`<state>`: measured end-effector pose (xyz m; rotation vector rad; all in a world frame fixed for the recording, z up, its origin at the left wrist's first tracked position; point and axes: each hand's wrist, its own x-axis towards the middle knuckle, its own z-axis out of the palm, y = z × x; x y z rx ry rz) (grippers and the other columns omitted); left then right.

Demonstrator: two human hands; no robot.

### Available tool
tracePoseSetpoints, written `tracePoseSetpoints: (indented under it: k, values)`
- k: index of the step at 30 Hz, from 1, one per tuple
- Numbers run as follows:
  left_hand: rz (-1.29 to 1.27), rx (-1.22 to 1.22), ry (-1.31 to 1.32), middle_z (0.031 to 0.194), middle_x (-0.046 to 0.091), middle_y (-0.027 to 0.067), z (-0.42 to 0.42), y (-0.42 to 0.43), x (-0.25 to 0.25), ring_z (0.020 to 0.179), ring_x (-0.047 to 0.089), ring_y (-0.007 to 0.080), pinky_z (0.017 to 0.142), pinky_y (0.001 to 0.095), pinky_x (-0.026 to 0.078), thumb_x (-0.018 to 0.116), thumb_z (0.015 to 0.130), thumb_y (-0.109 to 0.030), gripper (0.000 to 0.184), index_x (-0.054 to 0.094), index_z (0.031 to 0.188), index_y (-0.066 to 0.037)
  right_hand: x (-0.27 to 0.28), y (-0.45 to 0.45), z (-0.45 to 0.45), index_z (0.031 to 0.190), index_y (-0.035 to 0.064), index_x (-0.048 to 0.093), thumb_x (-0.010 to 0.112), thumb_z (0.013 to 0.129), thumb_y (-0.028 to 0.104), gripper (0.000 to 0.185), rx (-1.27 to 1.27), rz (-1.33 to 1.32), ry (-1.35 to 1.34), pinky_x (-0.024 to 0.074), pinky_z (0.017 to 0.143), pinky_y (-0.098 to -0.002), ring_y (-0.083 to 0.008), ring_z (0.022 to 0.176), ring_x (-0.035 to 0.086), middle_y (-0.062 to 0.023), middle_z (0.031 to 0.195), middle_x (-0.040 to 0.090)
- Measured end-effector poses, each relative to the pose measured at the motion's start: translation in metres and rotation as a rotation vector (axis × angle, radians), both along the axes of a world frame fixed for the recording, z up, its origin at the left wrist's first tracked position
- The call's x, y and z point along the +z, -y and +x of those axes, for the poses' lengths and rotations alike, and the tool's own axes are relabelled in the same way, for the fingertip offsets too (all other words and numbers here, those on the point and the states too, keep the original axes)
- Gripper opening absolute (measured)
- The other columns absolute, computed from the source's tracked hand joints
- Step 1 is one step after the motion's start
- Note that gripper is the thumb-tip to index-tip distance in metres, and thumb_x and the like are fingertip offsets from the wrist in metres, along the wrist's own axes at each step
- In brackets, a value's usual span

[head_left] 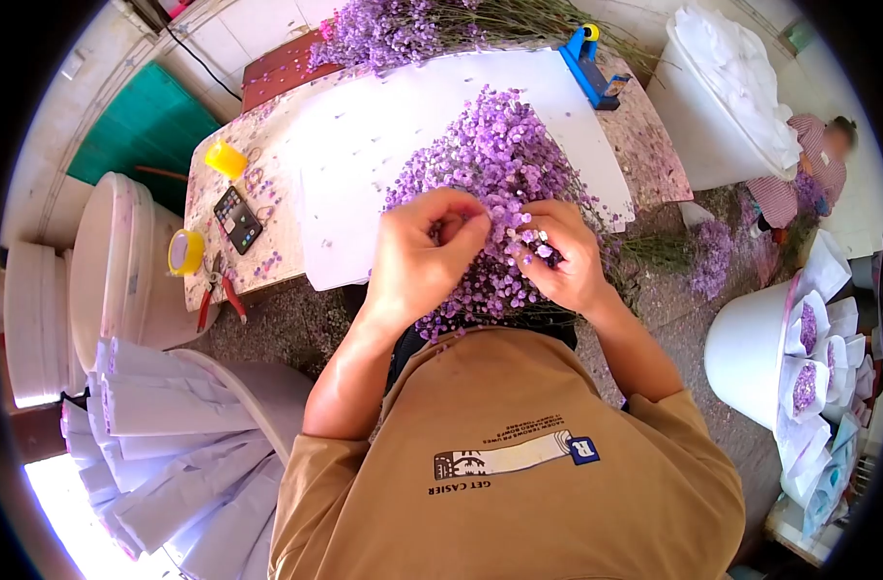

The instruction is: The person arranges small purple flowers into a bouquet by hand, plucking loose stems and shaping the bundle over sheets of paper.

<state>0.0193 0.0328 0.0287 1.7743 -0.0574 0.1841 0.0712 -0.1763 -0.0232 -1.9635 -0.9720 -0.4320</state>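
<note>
A large bunch of small purple dried flowers (504,145) lies at the near edge of the table, over my lap, its blossoms spreading onto a white sheet of paper (349,184). At the bunch's left side is my left hand (430,246), its fingers curled and thumb pressed toward the index finger; what it pinches, if anything, is hidden. My right hand (565,253) is closed among the blossoms on the right, with several small flower heads showing between thumb and fingers. Only a narrow gap of flowers separates the two hands.
On the table are a phone (238,220), yellow tape rolls (226,159), red-handled pruning shears (221,290), a blue tape dispenser (588,72) and more purple flowers (393,34). White tubs (746,353) hold wrapped bunches. Another person (813,159) sits at the far right.
</note>
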Motion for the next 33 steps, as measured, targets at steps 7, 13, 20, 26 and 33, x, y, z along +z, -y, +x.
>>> tracePoseSetpoints:
  k: [7, 13, 20, 26, 33]
  values:
    - [-0.335, -0.141, -0.143, 0.068, 0.05, -0.0052, -0.012, 0.003, 0.007, 0.061, 0.043, 0.0028, 0.053, 0.021, 0.034, 0.072, 0.088, -0.003, 0.019, 0.067, 0.106, 0.001, 0.0, -0.001, -0.002, 0.103, 0.0043, 0.07, 0.073, 0.07, 0.004, 0.034, -0.004, -0.015, -0.017, 0.0441, 0.088, -0.0391, -0.029, 0.098, 0.062, -0.0096, 0.108, 0.068]
    - [0.038, -0.003, 0.118, 0.071, 0.056, -0.0034, -0.005, 0.02, -0.008, 0.061, 0.043, 0.0022, 0.054, 0.0202, 0.035, 0.069, 0.092, 0.0, 0.014, 0.066, 0.106, 0.001, -0.001, -0.001, -0.001, 0.103, 0.0044, 0.069, 0.074, 0.069, 0.004, 0.034, -0.012, -0.023, -0.009, 0.0444, 0.089, -0.0392, -0.0294, 0.099, 0.062, -0.0098, 0.109, 0.067]
    - [-0.501, -0.23, -0.219, 0.071, 0.051, -0.0046, -0.013, 0.0, 0.001, 0.058, 0.04, 0.0011, 0.05, 0.0191, 0.028, 0.057, 0.102, -0.015, 0.018, 0.064, 0.11, 0.0, -0.003, 0.0, 0.0, 0.103, 0.0048, 0.069, 0.074, 0.07, 0.005, 0.034, 0.002, -0.007, -0.012, 0.0441, 0.089, -0.0398, -0.0297, 0.099, 0.062, -0.0099, 0.109, 0.067]
    - [0.068, -0.101, -0.059, 0.065, 0.055, 0.0001, -0.016, 0.018, 0.004, 0.059, 0.044, 0.0046, 0.052, 0.0258, 0.037, 0.069, 0.091, -0.004, 0.017, 0.069, 0.107, 0.003, 0.001, 0.0, -0.001, 0.104, 0.0058, 0.07, 0.074, 0.07, 0.005, 0.034, -0.005, -0.024, 0.001, 0.0438, 0.09, -0.04, -0.0288, 0.098, 0.062, -0.0091, 0.109, 0.067]
    - [-0.191, -0.092, -0.043, 0.074, 0.06, -0.0016, -0.019, 0.008, -0.003, 0.062, 0.048, 0.0035, 0.053, 0.0226, 0.037, 0.063, 0.095, -0.004, 0.015, 0.067, 0.108, 0.002, -0.002, -0.002, 0.0, 0.105, 0.0068, 0.071, 0.075, 0.069, 0.006, 0.036, -0.002, -0.01, 0.022, 0.044, 0.089, -0.04, -0.0286, 0.097, 0.062, -0.0086, 0.108, 0.068]
